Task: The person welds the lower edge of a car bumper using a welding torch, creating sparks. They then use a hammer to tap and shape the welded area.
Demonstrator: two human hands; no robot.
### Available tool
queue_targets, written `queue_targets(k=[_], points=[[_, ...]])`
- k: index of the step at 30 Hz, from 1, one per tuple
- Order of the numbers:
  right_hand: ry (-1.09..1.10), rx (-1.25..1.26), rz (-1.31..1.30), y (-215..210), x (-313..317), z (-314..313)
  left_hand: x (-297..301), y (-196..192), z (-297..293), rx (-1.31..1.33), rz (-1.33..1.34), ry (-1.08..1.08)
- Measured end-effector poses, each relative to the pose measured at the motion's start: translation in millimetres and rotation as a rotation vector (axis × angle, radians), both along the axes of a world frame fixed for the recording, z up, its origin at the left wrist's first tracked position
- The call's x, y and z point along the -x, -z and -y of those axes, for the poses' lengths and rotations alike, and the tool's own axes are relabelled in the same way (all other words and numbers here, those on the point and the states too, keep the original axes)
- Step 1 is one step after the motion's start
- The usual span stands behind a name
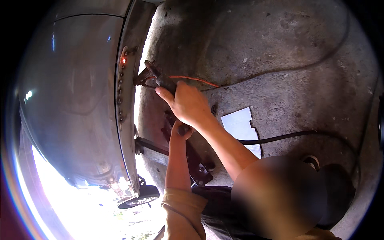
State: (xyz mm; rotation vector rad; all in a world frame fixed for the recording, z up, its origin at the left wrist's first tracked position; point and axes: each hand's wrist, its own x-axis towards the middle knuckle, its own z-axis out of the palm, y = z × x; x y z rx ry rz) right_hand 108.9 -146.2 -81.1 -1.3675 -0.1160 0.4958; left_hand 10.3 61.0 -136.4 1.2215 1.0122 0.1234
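My right hand (188,104) is closed around the dark handle of a welding torch (165,82). The torch's tip points up and left, close to the car's lower sill (129,92). Along the sill runs a row of small weld spots (120,90), with a red-glowing spot (124,61) near its upper end. Just below the right hand, my left hand (180,130) is closed on a dark round-ended piece (183,130); whether it belongs to the torch I cannot tell. Beside the torch's tip, a dark bracket-like part (142,78) touches the sill's edge.
The car's grey side panel (76,92) fills the left. A dark metal jack or stand (200,170) sits below my hands. A white sheet (238,122) lies on the concrete floor (280,96). A black hose (280,139) and an orange cable (194,78) cross it. A wheel (140,199) shows lower left.
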Motion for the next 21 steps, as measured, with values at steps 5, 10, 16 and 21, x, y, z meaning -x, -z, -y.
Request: queue_targets(k=[5, 10, 16, 21], points=[[0.070, -0.201, -0.042, 32.4, -26.3, -19.3, -6.3, 9.4, -22.1, 0.108, -0.262, -0.005], [0.196, -0.320, -0.089, 57.0, -51.6, -33.1, -1.5, 34.2, -49.6, 0.327, -0.457, 0.287], [-0.012, -0.581, -0.231, 50.3, -63.7, -23.0, 3.0, 60.5, -20.4, -0.092, -0.572, 0.794], [0.172, -0.070, -0.108, 64.3, -74.5, -33.7, -16.7, 61.7, -0.8, -0.167, -0.654, 0.875]])
